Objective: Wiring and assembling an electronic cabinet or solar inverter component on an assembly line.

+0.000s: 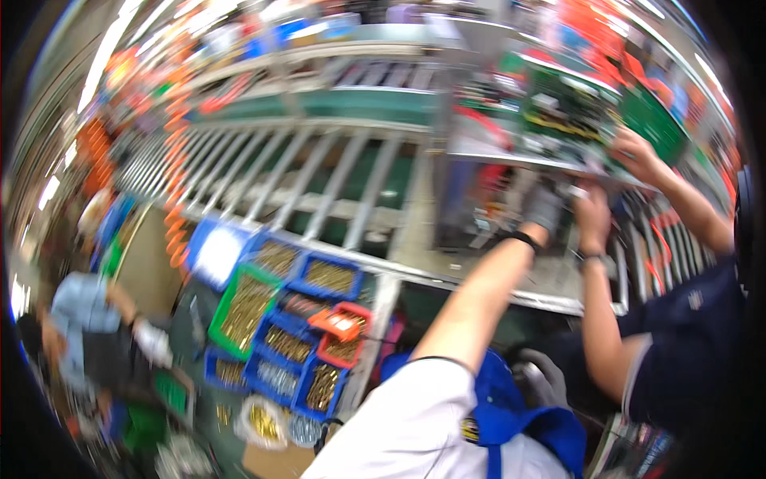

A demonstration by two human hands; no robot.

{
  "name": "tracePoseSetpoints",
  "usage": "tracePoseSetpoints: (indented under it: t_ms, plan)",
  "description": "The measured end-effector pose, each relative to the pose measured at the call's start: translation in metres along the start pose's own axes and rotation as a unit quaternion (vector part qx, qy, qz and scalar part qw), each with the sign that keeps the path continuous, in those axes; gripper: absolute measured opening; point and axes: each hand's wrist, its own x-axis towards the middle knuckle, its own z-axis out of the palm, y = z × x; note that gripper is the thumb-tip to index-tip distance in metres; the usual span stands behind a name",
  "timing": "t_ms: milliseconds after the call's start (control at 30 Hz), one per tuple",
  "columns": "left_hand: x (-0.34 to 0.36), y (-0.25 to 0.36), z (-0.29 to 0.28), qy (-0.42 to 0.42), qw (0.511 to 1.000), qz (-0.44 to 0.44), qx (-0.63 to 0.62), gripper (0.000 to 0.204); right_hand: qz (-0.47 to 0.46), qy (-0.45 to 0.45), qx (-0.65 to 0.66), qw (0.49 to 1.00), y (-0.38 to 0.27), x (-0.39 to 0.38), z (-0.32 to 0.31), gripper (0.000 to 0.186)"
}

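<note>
Metal shelf is loaded with a circuit board; what remains is unclear. Grips of the left hand, below the front edge, and right hand cannot be told.

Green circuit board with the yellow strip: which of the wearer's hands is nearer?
Left. The left hand is below the board in view; the right hand is far lower, beside the blue cloth.

At eight o'clock in your view, a dark counter carries blue, green and red bins; at two, a metal shelf bears a green circuit board.
</note>
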Motion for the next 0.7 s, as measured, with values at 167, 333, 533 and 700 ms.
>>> tracePoseSetpoints:
  t_ms: [167,333,533,700]
  plan:
    - [0.010,0.009,-0.041,0.044,0.998,-0.039,-0.010,0.035,0.027,-0.112,0.058,0.992,-0.015,0.014,0.025,0.036]
    - [0.006,0.037,-0.048,-0.021,0.994,-0.087,-0.069,0.042,-0.060,-0.163,-0.059,0.983,0.001,0.037,0.021,0.038]
    - [0.003,0.037,-0.018,0.046,0.984,0.004,-0.174,0.041,-0.079,-0.106,-0.146,0.980,0.010,0.034,-0.012,0.043]
    - [0.000,0.025,-0.073,0.003,0.987,-0.129,0.094,0.053,-0.054,-0.158,-0.035,0.985,-0.013,0.002,-0.001,0.037]
